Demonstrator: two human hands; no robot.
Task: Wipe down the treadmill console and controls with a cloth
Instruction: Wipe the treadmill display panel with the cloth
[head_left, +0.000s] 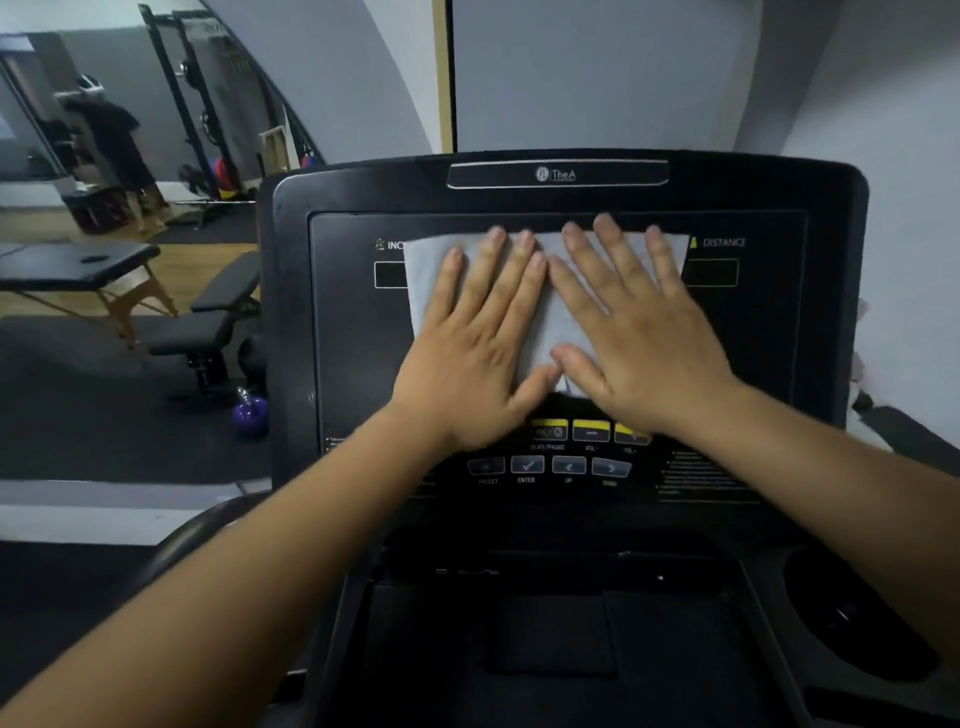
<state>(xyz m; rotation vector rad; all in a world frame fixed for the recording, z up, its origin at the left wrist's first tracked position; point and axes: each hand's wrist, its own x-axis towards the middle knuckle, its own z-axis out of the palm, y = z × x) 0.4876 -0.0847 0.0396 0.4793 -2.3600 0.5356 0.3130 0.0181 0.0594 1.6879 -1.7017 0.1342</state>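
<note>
Soft white cloth (545, 312) lies flat on the treadmill console (545, 197) display, pressed by left hand (467, 353) and right hand (639, 343), fingers (613, 244) spread wide; light, limp, likely sliding easily under palm pressure.

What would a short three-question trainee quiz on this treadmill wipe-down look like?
1. True or false: the left hand and right hand both lie flat on the cloth.
2. Which label shows on the console right of the cloth? A SPEED, B DISTANCE, C TIME.
3. Does the cloth cover the ENTER button?
Key: 1 true. 2 B. 3 no, it sits below the cloth.
</note>
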